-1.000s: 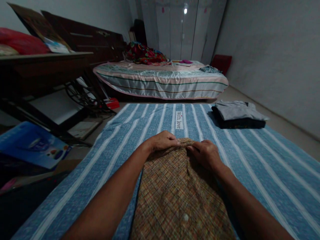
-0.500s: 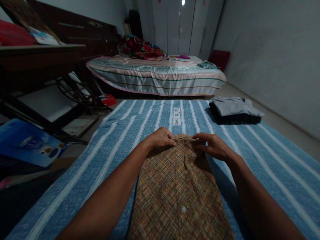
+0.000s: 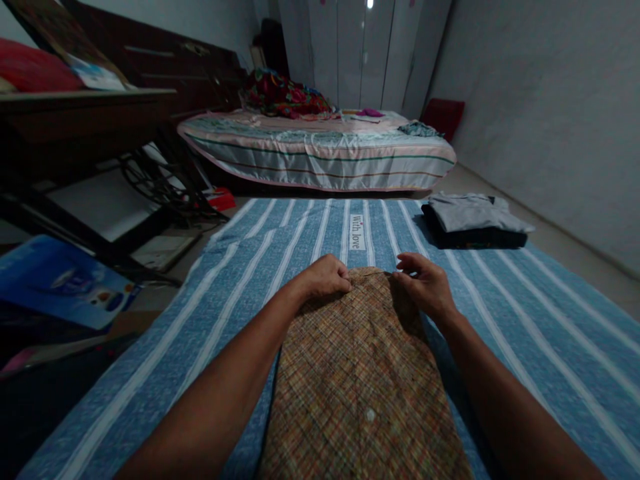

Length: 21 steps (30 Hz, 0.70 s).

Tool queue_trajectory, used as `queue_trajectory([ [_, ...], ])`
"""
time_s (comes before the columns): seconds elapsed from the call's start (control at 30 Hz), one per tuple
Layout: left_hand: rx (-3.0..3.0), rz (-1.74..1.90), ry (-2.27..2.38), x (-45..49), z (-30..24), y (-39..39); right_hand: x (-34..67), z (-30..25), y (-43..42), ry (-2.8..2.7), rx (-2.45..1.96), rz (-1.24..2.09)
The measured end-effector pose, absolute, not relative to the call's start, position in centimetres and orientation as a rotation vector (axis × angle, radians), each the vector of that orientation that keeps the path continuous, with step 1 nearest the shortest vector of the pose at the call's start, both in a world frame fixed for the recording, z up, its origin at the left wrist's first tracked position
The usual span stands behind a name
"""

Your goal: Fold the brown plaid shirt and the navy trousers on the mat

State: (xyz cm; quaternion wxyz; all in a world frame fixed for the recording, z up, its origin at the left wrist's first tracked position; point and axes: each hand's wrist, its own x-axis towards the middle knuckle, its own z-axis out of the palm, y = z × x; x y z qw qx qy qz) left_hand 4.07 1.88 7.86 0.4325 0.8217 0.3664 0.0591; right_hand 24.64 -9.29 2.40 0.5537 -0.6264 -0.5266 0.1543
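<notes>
A brown checked cloth garment (image 3: 357,360) lies folded long and narrow on the blue-and-white striped bed cover (image 3: 235,307), running from its middle towards me. A small pale spot shows on the garment near me. My left hand (image 3: 327,275) is closed on the garment's far left corner, its fingertips pinching the edge. At the far right corner is my right hand (image 3: 425,283), with fingers apart and the thumb close to the edge. Whether that thumb touches the fabric I cannot tell.
Folded grey and black clothes (image 3: 473,220) are stacked at the cover's far right. Another bed (image 3: 320,157) with a red floral blanket (image 3: 287,93) stands beyond. To the left are a treadle sewing table (image 3: 90,97) and a blue box (image 3: 65,283).
My right hand's fingers have lifted and spread from the garment's far right corner. The creases there look smoother. My left hand keeps its pinch.
</notes>
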Motion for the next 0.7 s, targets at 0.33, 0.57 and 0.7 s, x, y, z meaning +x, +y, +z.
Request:
queue_trajectory([
  [0.33, 2.110, 0.129, 0.903, 4.2, 7.7, 2.0, 25.6, 2.6, -9.3, -1.058, -1.487, 0.741],
  [0.57, 2.324, 0.212, 0.933, 3.4, 8.8, -0.3, 25.4, 2.5, -9.1, -1.175, -1.521, 0.493],
  [0.7, 2.535, 0.266, 0.924, 2.6, 8.2, -1.8, 25.1, 2.6, -9.3, -1.226, -1.543, 0.449],
])
